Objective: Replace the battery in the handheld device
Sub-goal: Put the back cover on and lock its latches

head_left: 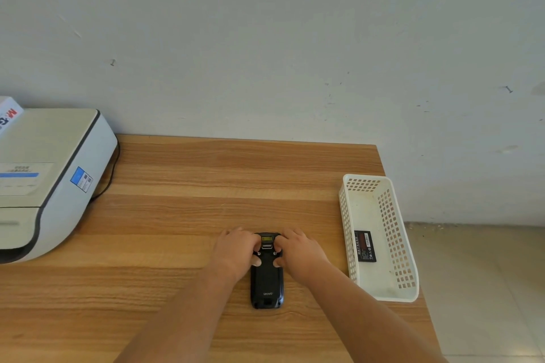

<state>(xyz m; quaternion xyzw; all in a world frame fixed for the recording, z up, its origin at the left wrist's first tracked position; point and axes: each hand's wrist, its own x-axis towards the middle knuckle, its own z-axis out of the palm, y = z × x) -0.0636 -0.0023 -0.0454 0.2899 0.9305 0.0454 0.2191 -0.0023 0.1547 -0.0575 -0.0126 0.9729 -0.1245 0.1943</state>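
Wooden table (206,186) against a pale, scuffed wall (265,38); tiled floor visible at the lower right of the frame. White printer (50,180) sits at the left edge of the frame, a dark cable (110,174) trailing behind it.

Handheld device (267,280): black, lying face down and flat on the table, low and centre in the frame, long axis running away from the viewer. Back cover in place; a small yellowish window shows at its far end.

Left hand (236,250): curled over the left side of the device's far end, thumb pressed on the back, fingers wrapped at the edge. Right hand (300,250): mirrors it on the right side, thumb also on the back. Both hands grip the device; it is not lifted.

White perforated basket (348,215): right of the device, near the table's right edge. One black battery (365,246) lies flat on its floor, label up, text too small to read.
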